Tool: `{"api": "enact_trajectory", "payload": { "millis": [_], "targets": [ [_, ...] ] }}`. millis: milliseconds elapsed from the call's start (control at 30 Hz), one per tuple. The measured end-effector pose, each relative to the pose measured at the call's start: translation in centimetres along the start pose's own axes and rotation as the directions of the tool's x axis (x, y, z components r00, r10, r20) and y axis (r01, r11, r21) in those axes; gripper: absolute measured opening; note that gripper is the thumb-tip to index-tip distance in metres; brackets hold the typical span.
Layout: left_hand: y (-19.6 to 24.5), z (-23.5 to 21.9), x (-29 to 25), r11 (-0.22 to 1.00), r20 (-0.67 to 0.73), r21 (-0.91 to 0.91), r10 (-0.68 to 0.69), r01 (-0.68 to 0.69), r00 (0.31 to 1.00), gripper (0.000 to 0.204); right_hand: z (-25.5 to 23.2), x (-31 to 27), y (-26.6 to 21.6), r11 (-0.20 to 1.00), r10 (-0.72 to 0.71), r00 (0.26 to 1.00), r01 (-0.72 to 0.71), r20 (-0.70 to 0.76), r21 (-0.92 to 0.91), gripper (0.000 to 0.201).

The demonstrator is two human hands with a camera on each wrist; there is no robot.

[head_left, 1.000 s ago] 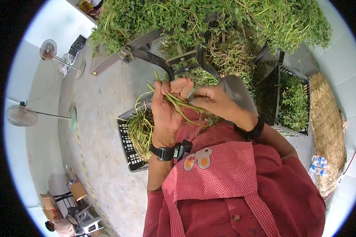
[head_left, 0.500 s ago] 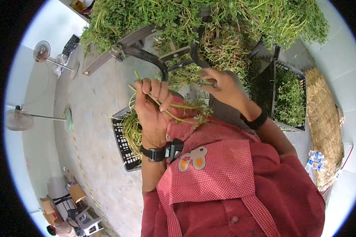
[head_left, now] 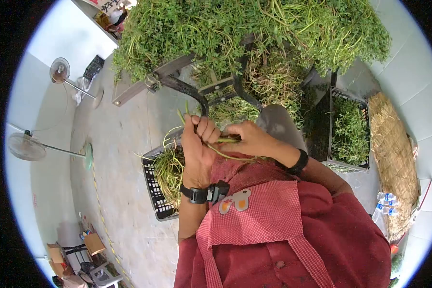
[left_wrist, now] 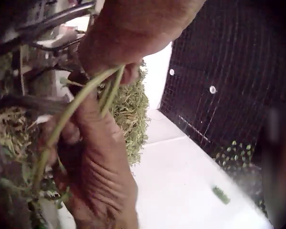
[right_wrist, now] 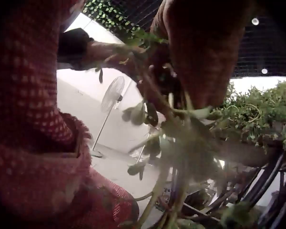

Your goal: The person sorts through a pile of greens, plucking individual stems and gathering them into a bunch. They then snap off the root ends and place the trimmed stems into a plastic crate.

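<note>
While left hand point(head_left: 199, 150) grips green stems point(head_left: 227, 140), right fingers point(head_left: 235, 130) pinch them nearby.

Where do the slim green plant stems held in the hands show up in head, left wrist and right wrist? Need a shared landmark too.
Head: slim green plant stems at centre, between the two hands.
Left wrist: slim green plant stems left of centre, slanting down to lower left.
Right wrist: slim green plant stems lower centre, partly blurred.
Landmark: right hand, in all three.
</note>
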State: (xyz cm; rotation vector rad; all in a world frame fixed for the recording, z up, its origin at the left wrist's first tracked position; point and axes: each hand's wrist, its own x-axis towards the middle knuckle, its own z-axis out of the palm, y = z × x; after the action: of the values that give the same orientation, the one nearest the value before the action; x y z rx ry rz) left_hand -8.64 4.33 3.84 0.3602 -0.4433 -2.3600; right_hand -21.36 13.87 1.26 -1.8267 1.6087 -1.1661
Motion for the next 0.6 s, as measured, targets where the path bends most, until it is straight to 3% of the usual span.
{"api": "enact_trajectory", "payload": {
  "millis": [33, 67, 100, 133, 267, 333, 467, 533, 567, 600],
  "targets": [
    [0.4, -0.4, -0.1, 0.999, 0.057, -0.029, -0.030, 0.032, 0.998, 0.035, -0.2, -0.1, 0.4, 1.000, 0.002, 1.000, -0.002, 0.006, 0.000, 0.035],
    [0.8, -0.8, -0.2, 0.999, 0.041, -0.038, -0.030, 0.032, 0.999, 0.035, -0.3, -0.4, 1.0, 0.912, 0.123, 0.982, -0.168, 0.143, 0.373, 0.034],
    [1.3, -0.6, -0.3, 0.998, 0.107, -0.047, -0.040, 0.045, 0.993, 0.036, -0.2, -0.9, 1.5, 0.660, 0.184, 0.932, -0.353, 0.313, 0.663, 0.032],
    [1.7, -0.4, -0.3, 0.997, 0.178, -0.052, -0.047, 0.057, 0.983, 0.037, -0.3, -1.0, 1.7, 0.650, 0.187, 0.927, -0.366, 0.326, 0.667, 0.032],
    [2.1, 0.3, -0.7, 0.998, 0.242, -0.034, -0.039, 0.049, 0.970, 0.037, -0.9, -0.9, 2.5, 0.672, 0.230, 0.909, -0.407, 0.347, 0.619, 0.027],
    [1.9, 0.2, -0.7, 0.999, 0.237, -0.017, -0.042, 0.048, 0.970, 0.037, -2.1, -0.7, 1.2, 0.907, 0.152, 0.954, -0.239, 0.258, 0.347, 0.026],
    [1.8, 0.0, -0.7, 0.999, 0.198, -0.007, -0.033, 0.035, 0.980, 0.037, -2.3, -0.7, 0.5, 0.966, 0.082, 0.980, -0.123, 0.178, 0.229, 0.024],
    [1.6, 0.0, -0.7, 1.000, 0.187, 0.001, -0.022, 0.022, 0.982, 0.037, -2.2, -1.0, 0.2, 0.998, 0.058, 0.994, -0.060, 0.098, 0.017, 0.023],
    [1.5, 0.0, -0.7, 1.000, 0.175, 0.009, -0.012, 0.010, 0.984, 0.037, -1.9, -1.1, 0.0, 0.998, 0.059, 0.993, -0.061, 0.098, 0.017, 0.023],
    [1.2, 0.1, -0.7, 1.000, 0.175, 0.009, -0.013, 0.012, 0.985, 0.037, -1.5, -1.1, -0.2, 0.984, 0.051, 0.998, -0.045, 0.029, -0.174, 0.021]
  ]
}}
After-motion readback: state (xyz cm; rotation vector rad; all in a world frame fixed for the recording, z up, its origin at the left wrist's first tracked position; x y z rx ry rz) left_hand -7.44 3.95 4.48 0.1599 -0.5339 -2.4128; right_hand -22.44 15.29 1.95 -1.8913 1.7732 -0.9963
